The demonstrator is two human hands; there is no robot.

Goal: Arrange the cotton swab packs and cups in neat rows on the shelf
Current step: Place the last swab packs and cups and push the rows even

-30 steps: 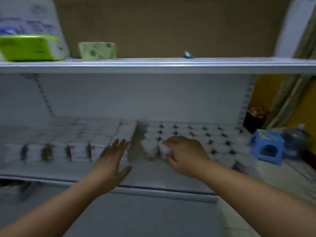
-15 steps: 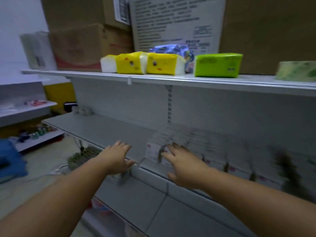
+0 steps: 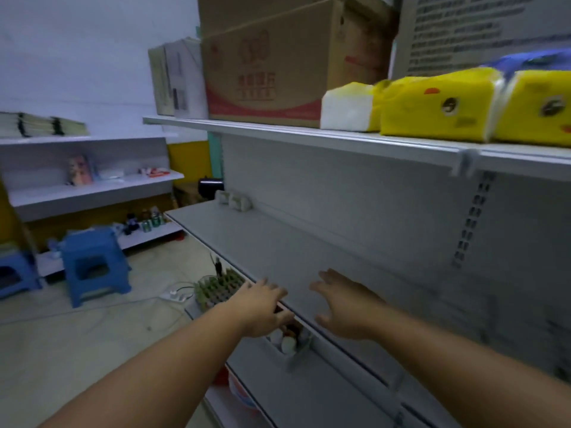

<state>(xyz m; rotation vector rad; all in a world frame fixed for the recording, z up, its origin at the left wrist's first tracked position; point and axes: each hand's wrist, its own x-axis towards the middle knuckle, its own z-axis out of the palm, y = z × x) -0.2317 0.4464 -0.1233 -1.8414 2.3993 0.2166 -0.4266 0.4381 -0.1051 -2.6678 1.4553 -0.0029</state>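
Packs have left view; left hand (image 3: 262, 307) and right hand (image 3: 349, 304) hover open, seemingly empty, lower centre over shelf (image 3: 278, 239). Reaching back blind could topple rows.

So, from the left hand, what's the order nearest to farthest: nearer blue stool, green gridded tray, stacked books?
1. Green gridded tray, just left of the left hand.
2. Nearer blue stool, on the floor further left.
3. Stacked books, on the far wall shelf.

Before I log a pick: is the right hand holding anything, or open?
Open. The right hand has its fingers spread over the shelf, with nothing between them.
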